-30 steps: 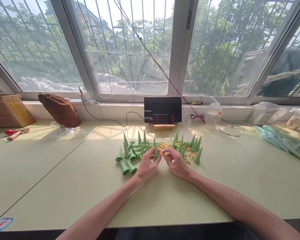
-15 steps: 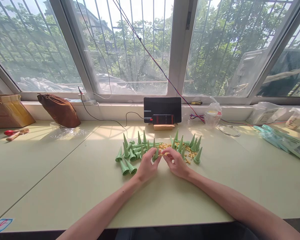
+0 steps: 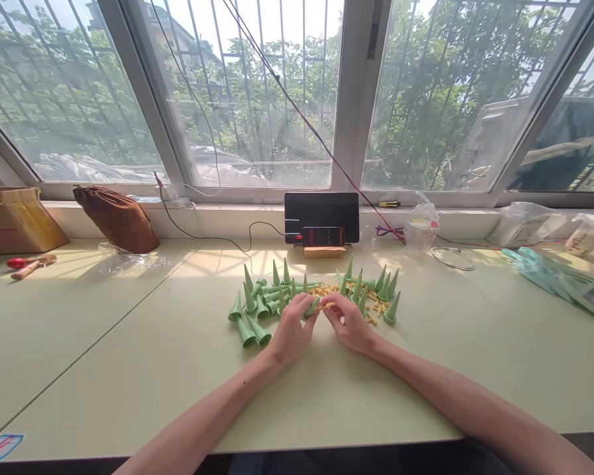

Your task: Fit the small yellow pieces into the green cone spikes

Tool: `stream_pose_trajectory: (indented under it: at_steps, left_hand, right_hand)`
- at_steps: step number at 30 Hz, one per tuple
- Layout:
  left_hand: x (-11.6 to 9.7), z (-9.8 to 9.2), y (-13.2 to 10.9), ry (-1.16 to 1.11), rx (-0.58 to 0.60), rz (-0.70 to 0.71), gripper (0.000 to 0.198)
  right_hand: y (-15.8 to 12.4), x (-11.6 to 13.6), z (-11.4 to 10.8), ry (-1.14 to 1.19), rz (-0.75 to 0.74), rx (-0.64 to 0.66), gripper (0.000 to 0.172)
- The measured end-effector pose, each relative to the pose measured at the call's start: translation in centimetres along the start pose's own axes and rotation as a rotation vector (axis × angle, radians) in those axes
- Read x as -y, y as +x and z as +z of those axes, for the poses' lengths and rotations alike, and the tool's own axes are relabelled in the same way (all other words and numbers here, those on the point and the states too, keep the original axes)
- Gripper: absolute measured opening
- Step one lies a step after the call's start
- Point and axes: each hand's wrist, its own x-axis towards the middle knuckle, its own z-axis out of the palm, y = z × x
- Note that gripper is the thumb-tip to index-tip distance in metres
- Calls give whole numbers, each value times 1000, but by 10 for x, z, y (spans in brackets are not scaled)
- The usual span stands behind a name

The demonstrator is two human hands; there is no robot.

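Note:
My left hand (image 3: 296,324) is closed round a green cone (image 3: 311,307), which leans to the right between thumb and fingers. Close beside it, my right hand (image 3: 349,322) pinches a small yellow piece (image 3: 328,305) at the cone's side. Several green cones lie or stand left of my hands, among them a lying cone (image 3: 246,334). More cones stand at the right, such as an upright one (image 3: 391,309). Small yellow pieces (image 3: 379,307) are scattered between those cones and behind my hands.
Behind the cones, a phone (image 3: 323,236) leans on a black tablet (image 3: 321,208) with a wooden block (image 3: 324,252) below. A brown pouch (image 3: 119,218) is at the left. A plastic-wrapped cup (image 3: 422,227) and teal-handled packets (image 3: 557,274) are at the right.
The green cone in my left hand has tilted from nearly upright towards the right. Both hands have stayed almost in place.

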Motion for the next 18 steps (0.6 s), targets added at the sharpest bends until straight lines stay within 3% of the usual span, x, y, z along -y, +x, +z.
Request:
stream_pose_trajectory:
  at_steps: [10,18]
  left_hand:
    - [-2,-1,1,-75,-17,-76,10]
    - [-7,-2,5,-574,34,-372,22]
  right_hand:
    - [1,1,1,16,19,-10,15]
    - [1,1,2,26,50,-52,19]
